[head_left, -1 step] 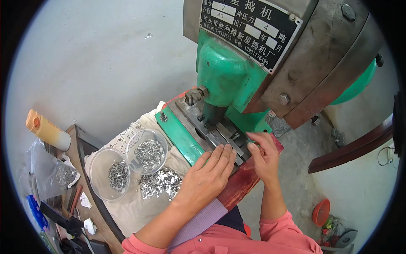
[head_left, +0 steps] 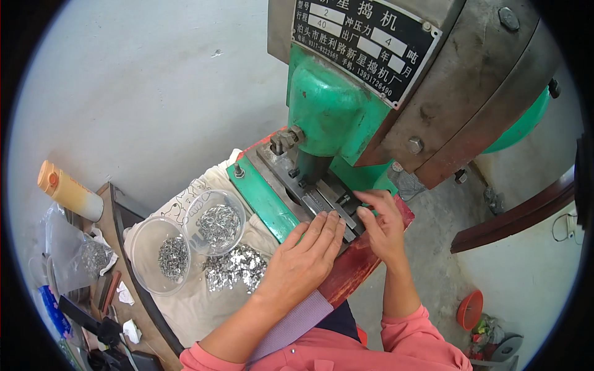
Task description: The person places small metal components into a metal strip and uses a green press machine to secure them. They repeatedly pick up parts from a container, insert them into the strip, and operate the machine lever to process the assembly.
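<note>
A green punch press (head_left: 328,93) stands over a steel die (head_left: 325,204) with a narrow channel. My left hand (head_left: 303,253) lies with fingers stretched out and fingertips resting on the near end of the die. At the die's right side is my right hand (head_left: 383,226), its thumb and forefinger apart and nothing visible between them; its other fingers are partly hidden. To the left, one clear plastic tub (head_left: 139,263) contains small dark metal pieces, and another tub (head_left: 240,213) contains shinier ones. A loose heap of flat silvery metal pieces (head_left: 235,269) lies on the cloth beside them.
The press sits on a red bench (head_left: 362,263). A cream cloth (head_left: 192,306) covers the surface under the tubs. On the left table are a yellow-and-white bottle (head_left: 71,191) and a clear plastic bag (head_left: 77,256). An orange basin (head_left: 470,309) stands on the floor at right.
My right hand has shifted slightly left, closer to the die, and its forefinger has lowered a little. My left hand stays in place on the die.
</note>
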A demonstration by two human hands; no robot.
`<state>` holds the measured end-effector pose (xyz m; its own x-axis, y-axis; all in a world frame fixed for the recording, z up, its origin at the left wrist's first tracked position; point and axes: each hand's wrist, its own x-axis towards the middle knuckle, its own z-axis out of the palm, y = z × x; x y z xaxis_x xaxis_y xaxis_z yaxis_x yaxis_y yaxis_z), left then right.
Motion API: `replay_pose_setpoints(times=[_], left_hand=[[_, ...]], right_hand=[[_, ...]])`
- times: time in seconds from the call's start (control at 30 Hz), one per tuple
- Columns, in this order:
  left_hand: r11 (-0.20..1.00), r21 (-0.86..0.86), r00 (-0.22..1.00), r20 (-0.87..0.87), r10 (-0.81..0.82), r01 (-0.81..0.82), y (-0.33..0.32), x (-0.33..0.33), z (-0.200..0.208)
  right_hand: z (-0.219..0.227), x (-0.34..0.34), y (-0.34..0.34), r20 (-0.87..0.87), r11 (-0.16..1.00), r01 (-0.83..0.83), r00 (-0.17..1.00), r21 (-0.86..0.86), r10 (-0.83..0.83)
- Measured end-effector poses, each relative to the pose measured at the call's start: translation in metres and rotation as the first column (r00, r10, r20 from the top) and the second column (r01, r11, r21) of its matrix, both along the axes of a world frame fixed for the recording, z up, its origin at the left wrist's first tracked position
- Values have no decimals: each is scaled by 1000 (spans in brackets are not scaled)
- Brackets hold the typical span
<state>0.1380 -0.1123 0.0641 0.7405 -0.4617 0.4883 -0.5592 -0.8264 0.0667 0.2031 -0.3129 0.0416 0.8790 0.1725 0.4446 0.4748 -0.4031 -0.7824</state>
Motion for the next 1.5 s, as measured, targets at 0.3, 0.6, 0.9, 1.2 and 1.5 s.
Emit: replay_pose_setpoints(times=[0.3,0.6,0.9,1.2,1.5], left_hand=[[998,-70,1000,2,-4,4,-4,0,-11],[993,-120,1000,-27,2,-6,-5,-1,-12],[953,-301,997,-57,-48,28,-4,-1,-20],[724,-654,958,-285,35,-221,-7,-4,-40],[715,-648,937,-348,26,-261,-8,4,-42]], right_hand=[[1,36,-3,-103,963,-230,971,-139,217],[-6,43,3,-91,950,-303,951,-73,296],[-7,45,3,-130,938,-316,945,-144,299],[-3,40,9,-88,969,-227,972,-95,218],[19,24,-16,-26,999,-22,999,-25,21]])
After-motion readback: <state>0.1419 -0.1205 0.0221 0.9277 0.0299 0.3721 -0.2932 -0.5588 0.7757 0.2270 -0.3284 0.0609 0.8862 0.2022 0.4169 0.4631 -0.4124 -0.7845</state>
